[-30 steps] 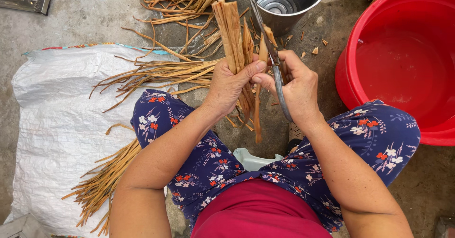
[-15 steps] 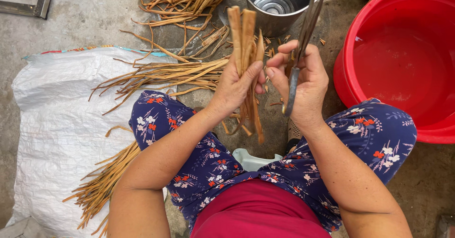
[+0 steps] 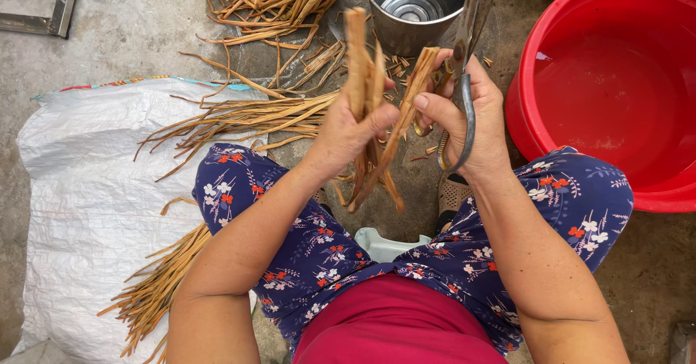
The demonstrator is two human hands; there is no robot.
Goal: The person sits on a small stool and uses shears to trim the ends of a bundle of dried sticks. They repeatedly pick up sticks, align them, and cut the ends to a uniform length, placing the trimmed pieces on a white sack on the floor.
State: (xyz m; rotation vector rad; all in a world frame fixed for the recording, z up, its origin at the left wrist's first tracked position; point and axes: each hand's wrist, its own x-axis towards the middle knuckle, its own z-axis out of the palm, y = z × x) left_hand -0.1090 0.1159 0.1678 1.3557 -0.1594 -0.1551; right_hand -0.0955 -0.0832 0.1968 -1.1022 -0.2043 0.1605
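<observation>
My left hand [image 3: 346,130] grips a small bundle of brown dried strips [image 3: 360,59] upright in front of me. My right hand [image 3: 467,114] holds large metal scissors [image 3: 464,81] by their handle, blades pointing up and away. Its thumb and fingers also pinch one strip [image 3: 409,99] pulled aside from the bundle. Both hands are close together above my knees, which are covered by blue flowered trousers.
A steel bucket [image 3: 413,9] stands just beyond the hands. A red tub [image 3: 616,88] with water sits at the right. More dried strips lie in a pile [image 3: 268,1] at the top and across a white woven sack [image 3: 87,204] at the left.
The scissors swung from beside the bundle to pointing upward. My right hand has drawn one strip away from the bundle, which my left hand has kept upright.
</observation>
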